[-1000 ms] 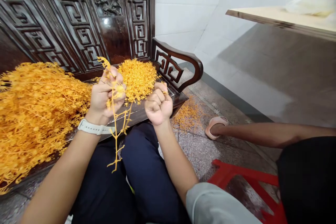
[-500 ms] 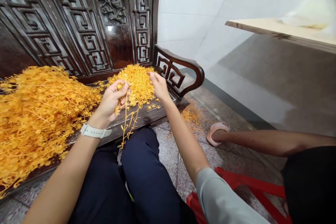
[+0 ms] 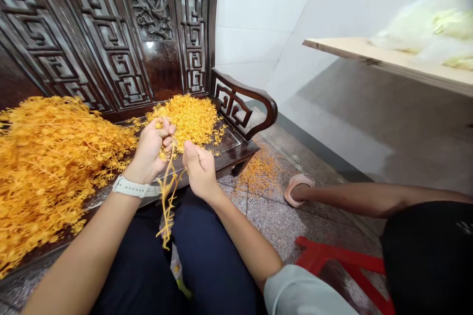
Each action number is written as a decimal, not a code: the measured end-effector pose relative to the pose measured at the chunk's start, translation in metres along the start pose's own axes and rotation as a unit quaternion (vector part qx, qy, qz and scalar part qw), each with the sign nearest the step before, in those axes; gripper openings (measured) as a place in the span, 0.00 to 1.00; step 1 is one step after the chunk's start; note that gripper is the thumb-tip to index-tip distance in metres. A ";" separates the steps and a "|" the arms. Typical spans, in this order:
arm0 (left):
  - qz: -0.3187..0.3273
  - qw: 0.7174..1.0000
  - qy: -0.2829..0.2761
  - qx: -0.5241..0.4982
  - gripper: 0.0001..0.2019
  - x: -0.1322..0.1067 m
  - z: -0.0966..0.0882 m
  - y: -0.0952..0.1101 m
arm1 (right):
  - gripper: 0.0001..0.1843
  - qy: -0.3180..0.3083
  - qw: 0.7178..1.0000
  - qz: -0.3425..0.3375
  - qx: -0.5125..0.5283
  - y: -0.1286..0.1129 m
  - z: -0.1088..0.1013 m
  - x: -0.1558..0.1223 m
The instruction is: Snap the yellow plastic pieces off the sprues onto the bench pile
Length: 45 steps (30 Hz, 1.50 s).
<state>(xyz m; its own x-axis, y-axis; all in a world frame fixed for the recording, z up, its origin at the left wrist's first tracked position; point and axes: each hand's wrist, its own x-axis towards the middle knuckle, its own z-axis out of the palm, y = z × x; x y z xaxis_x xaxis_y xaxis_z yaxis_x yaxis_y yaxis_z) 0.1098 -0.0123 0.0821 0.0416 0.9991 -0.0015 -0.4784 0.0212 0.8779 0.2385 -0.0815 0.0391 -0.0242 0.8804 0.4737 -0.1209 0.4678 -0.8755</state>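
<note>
So, the orange sprig is clutched in the left hand, dangling below; the right hand is curled closed alongside. A loose pile is heaped just behind the grip, a bigger heap leftward.

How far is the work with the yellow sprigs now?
Done: a small heap of loose yellow plastic bits lies on the dark wooden bench. In hand: the left hand holds one yellow branched sprig; the right hand is at its stem. Left: the big pile of yellow sprigs, much larger.

2 hands, 1 sprig, 2 orange heaps, 1 bench.
</note>
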 end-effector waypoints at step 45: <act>0.336 0.866 -0.041 0.368 0.22 -0.002 0.018 -0.014 | 0.26 0.006 0.989 0.075 0.131 0.012 -0.010 0.027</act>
<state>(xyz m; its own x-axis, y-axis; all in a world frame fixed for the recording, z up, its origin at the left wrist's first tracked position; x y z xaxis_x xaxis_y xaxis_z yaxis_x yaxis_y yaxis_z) 0.1323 -0.0155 0.0783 0.0478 0.7703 0.6359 0.2683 -0.6231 0.7346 0.2465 -0.0517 0.0406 -0.0491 0.9401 0.3373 -0.3695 0.2966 -0.8806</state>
